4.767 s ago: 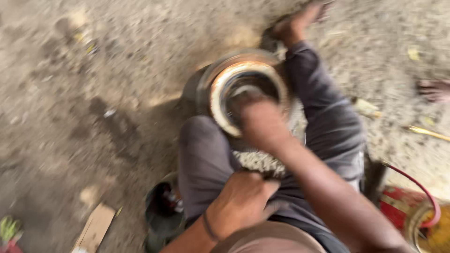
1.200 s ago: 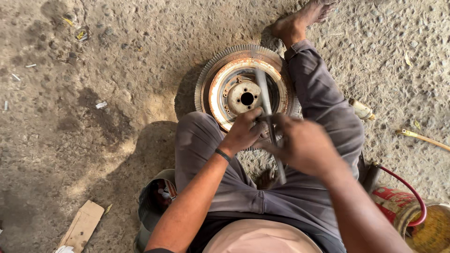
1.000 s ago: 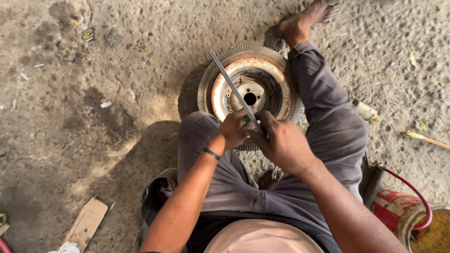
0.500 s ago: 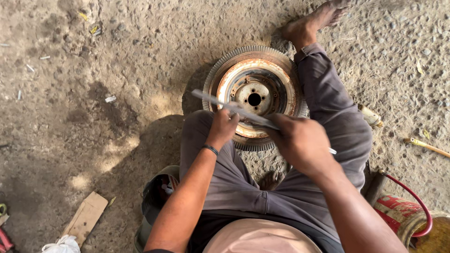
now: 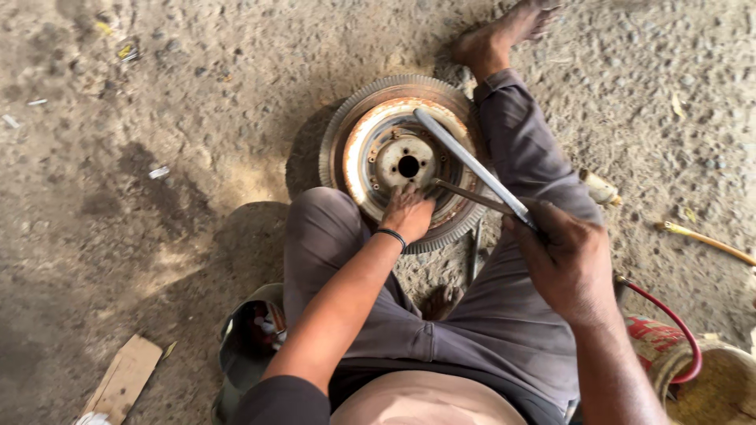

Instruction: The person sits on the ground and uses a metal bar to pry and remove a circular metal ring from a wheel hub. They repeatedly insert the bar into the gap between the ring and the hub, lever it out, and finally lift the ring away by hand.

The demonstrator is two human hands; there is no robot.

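A small tyre with a rusty wheel rim (image 5: pixel 358 149) lies flat on the dirt between my legs. My left hand (image 5: pixel 407 212) rests on the near edge of the rim, fingers spread on the metal, with a dark band on the wrist. My right hand (image 5: pixel 563 256) is shut on a long grey metal bar (image 5: pixel 471 164). The bar slants up and left across the rim, with its tip over the rim's far side. A thinner dark bar (image 5: pixel 472 198) lies across the rim's right part, below the grey one, its left end near my left fingers.
My bare foot (image 5: pixel 496 39) lies beyond the tyre. A red hose (image 5: pixel 669 319) curves over a round yellowish container (image 5: pixel 728 382) at the lower right. A yellow stick (image 5: pixel 705 240) lies at the right, a cardboard scrap (image 5: pixel 122 378) and a dark shoe (image 5: pixel 248 346) at the lower left.
Half a second ago both hands held the grey bar level across the tyre. My left hand has let go and dropped onto the rim; the bar now slants from my right hand.
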